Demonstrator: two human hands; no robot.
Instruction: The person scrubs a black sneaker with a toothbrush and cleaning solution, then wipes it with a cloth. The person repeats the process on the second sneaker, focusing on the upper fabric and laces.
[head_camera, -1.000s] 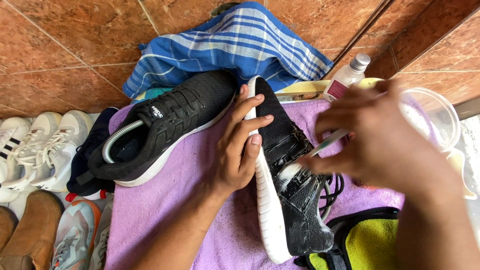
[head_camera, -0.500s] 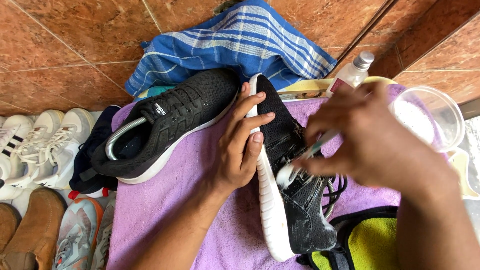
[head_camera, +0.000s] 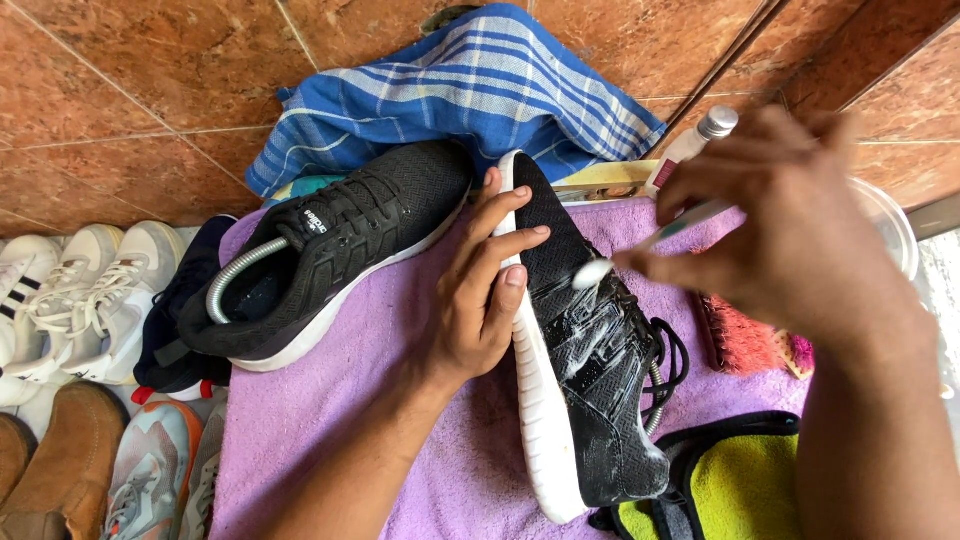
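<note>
Change: the right hand (head_camera: 800, 230) had lifted its small brush (head_camera: 620, 258) slightly up the soapy black shoe (head_camera: 585, 350), from the laces toward the tongue; scrubbing went on.
Right grip: fingers pinched around the brush handle.
Left grip: the left hand (head_camera: 485, 290) lay spread, pressing the white sole edge.
Shoe: on its side on the purple towel (head_camera: 330, 420), beside its mate (head_camera: 330, 250).

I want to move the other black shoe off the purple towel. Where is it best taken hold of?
Probably by the heel collar of the black shoe, coming from the lower left. Its opening faces up and the heel end lies free, while the left hand and the soapy shoe crowd its toe end.
</note>
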